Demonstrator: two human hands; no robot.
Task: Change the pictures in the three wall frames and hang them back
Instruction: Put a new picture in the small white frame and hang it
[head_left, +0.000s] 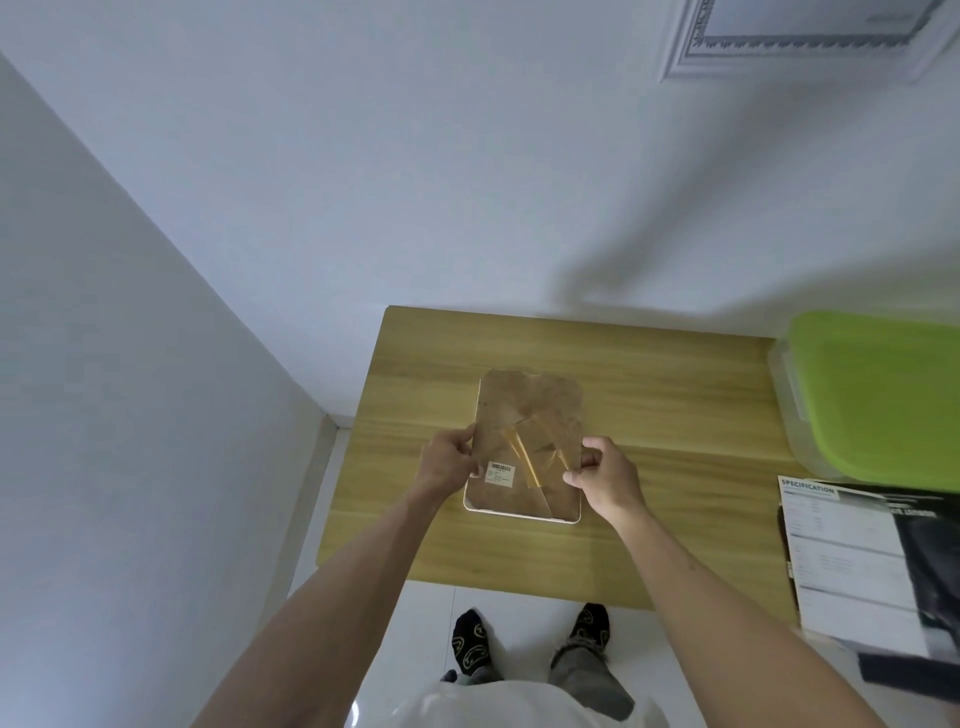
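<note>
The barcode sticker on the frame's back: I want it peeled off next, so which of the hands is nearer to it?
Left. The left hand grips the frame edge just beside the barcode sticker; the right hand holds the opposite edge, across the backing from it.

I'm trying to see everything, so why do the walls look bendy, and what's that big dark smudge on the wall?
Head view: the wide-angle lens bends the wall corner and table edges; the smudge is a soft shadow above the table; the wall frame at top right looks blurry, and so do the papers at the right edge.
</note>
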